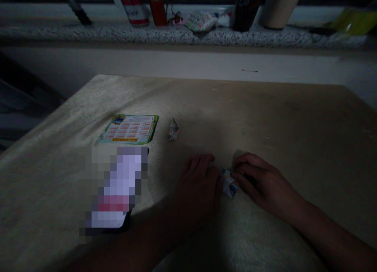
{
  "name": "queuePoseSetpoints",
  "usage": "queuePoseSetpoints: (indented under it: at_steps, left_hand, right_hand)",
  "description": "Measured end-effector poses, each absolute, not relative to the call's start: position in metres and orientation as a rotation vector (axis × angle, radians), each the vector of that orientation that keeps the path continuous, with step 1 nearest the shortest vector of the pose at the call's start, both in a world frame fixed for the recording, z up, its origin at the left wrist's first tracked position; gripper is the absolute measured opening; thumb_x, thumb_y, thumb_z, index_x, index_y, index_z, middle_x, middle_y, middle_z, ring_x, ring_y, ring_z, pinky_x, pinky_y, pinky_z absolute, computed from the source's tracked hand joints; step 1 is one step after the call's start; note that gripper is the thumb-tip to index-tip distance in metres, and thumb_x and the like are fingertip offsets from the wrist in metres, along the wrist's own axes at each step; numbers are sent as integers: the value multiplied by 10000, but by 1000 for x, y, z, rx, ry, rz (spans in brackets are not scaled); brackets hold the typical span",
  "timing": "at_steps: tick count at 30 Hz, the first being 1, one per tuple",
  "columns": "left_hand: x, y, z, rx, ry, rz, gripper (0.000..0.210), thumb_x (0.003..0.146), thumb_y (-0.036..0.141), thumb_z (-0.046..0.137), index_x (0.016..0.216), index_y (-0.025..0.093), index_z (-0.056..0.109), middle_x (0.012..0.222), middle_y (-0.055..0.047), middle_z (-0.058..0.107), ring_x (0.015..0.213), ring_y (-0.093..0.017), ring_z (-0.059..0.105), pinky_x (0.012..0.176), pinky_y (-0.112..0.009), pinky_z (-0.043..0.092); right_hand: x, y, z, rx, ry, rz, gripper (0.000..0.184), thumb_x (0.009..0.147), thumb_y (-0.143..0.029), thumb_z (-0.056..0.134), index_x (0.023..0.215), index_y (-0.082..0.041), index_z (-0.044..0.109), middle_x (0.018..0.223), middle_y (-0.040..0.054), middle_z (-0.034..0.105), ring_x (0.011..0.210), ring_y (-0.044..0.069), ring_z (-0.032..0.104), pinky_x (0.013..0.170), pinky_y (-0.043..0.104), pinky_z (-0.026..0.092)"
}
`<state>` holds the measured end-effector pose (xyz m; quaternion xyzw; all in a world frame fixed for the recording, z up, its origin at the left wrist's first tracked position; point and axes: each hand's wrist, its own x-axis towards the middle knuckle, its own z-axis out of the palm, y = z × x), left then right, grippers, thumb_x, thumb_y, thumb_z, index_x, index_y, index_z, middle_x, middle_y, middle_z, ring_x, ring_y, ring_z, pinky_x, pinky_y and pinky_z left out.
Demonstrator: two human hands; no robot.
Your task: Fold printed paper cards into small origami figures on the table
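A small folded piece of printed paper (229, 183) lies on the table between my two hands. My left hand (200, 181) rests on the tabletop with its fingers bent, and its thumb side holds down the paper's left edge. From the other side, my right hand (262, 181) pinches the paper's right edge between thumb and fingertips, its other fingers curled. Farther off, to the left, stands another small folded paper piece (173, 129) with similar print. Beside it lies a stack of printed cards or sheets (129, 129) with a green border.
A phone (120, 185), its screen lit and pixelated, stands left of my left arm. Along the granite windowsill (176, 37) are a red can (135, 8), a small bottle (158, 10), a crumpled wrapper (200, 21), a dark cup (246, 8) and a beige cylinder (281, 8).
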<state>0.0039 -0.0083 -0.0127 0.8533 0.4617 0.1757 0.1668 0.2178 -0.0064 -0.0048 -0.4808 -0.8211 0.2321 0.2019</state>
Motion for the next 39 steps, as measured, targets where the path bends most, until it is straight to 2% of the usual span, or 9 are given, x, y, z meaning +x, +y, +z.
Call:
queuePoseSetpoints:
  at_steps: [12,17,39]
  left_hand:
    - [8,-11,-12,2485,1434,462,241,994,231,476,958,132,692,1431,-186,511,1287,-363,484,1070,-594,391]
    - [10,-11,-14,2533,1478,470,231,980,220,501,903,125,698,1431,-192,530,1307,-367,487,1090,-595,385]
    - [9,-7,-13,2539,1454,443,252,978,232,489,946,104,703,1479,-219,501,1381,-381,442,1123,-602,356]
  right_hand:
    - [213,-8,-9,-1464,-2267,580,217,988,-241,532,819,-186,656,955,77,628,857,208,637,769,362,539]
    - [211,-9,-8,-1507,-2271,544,210,977,-230,540,803,-186,649,950,73,626,835,202,643,763,359,538]
    - [205,-10,-8,-1564,-2226,481,235,963,-244,556,752,-189,645,931,75,628,817,203,651,737,345,542]
